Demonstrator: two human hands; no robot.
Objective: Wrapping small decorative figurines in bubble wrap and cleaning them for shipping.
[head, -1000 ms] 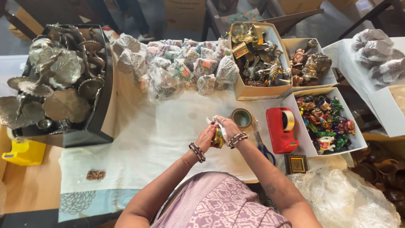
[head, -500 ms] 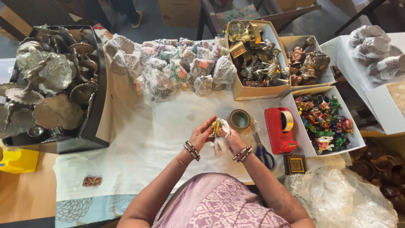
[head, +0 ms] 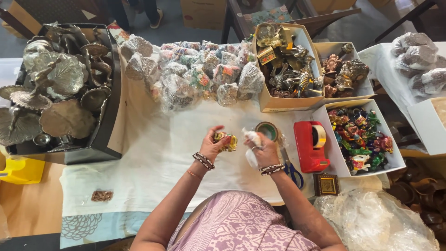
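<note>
My left hand (head: 214, 145) holds a small painted figurine (head: 226, 141), gold with red and blue, above the white cloth (head: 153, 158). Just right of it, my right hand (head: 261, 148) grips a crumpled piece of clear plastic wrap (head: 252, 138). The two hands are a short gap apart. Bangles circle both wrists. A roll of tape (head: 266, 130) lies flat right behind my right hand.
A red tape dispenser (head: 311, 145) and blue-handled scissors (head: 291, 170) lie right of my hands. Boxes hold painted figurines (head: 359, 139) and brass items (head: 283, 65). Wrapped figurines (head: 195, 76) are piled at the back. A black crate of metal dishes (head: 51, 88) stands left. Plastic bags (head: 371, 223) sit lower right.
My hands, pressed together around the figurine a second ago, have drawn apart: the left keeps the figurine, the right comes away with the plastic wrap.
</note>
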